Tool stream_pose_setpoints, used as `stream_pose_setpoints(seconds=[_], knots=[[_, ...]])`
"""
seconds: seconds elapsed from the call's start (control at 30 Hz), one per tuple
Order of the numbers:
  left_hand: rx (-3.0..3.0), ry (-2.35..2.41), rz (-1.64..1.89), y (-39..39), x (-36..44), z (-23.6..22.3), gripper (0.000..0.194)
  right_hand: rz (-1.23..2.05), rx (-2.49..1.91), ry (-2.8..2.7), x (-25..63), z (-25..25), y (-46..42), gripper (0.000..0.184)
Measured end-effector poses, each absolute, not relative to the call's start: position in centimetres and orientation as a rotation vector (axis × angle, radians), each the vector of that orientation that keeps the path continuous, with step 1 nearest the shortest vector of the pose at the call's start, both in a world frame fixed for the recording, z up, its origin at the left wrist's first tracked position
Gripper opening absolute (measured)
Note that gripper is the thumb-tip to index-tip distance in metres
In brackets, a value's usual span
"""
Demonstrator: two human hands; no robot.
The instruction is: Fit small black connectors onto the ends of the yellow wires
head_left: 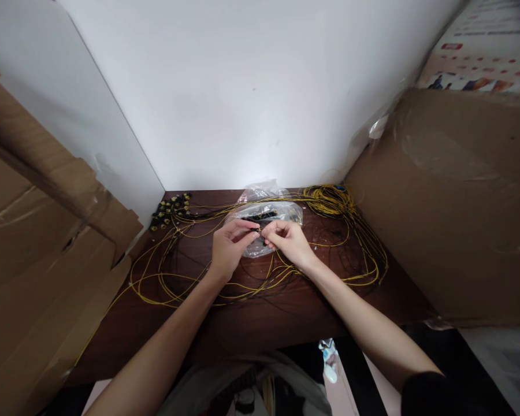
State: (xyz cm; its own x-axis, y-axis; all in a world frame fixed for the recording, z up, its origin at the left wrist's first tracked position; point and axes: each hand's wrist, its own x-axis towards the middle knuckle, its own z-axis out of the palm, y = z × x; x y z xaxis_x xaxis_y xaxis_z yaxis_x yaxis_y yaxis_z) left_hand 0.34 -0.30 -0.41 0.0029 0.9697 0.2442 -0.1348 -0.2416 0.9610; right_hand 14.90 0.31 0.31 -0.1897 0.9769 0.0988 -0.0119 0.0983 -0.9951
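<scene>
A black connector (255, 230) lies crosswise between fingers (245, 223).

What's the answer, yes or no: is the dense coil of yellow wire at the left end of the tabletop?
No: the dense coil of yellow wire lies at the right end of the tabletop, beside the brown cardboard.

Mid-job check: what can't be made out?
Black part in the left hand: head view, too small, fingers over it.
Right hand: head view, its fingers hide anything held.
Full contents of the plastic bag: head view, partly behind both hands.
Printed sheet text: head view, blurred, cut off at right edge.
</scene>
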Motion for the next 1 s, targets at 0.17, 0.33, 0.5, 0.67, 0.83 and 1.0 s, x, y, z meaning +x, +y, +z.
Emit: stream_pose_setpoints(seconds=[0.17,0.33,0.5,0.67,0.83,1.0], knots=[[1.306,0.948,1.401,-0.46,0.56,-0.43,0.013,1.266,-1.037,-1.422,14.87,0.33,0.28,0.018],[1.281,0.983,1.437,-0.15,0.3,-0.33,0.016,1.317,-1.038,-1.397,14.79,0.52,0.27,0.026],[1.174,0.98,1.511,0.19,-0.05,-0.34,0.022,1.307,-1.057,-1.391,14.85,0.64,0.35,0.027],[1.221,0.968,1.433,-0.08,0.31,-0.56,0.02,1.288,-1.052,-1.402,14.75,0.42,0.36,0.024],[1.257,0.987,1.423,-0.25,0.64,-0.55,0.018,1.318,-1.058,-1.406,14.7,0.39,0.31,0.027],[1.178,0.997,1.481,0.02,0.47,-0.55,0.021,1.354,-1.052,-1.404,14.87,0.27,0.47,0.031]])
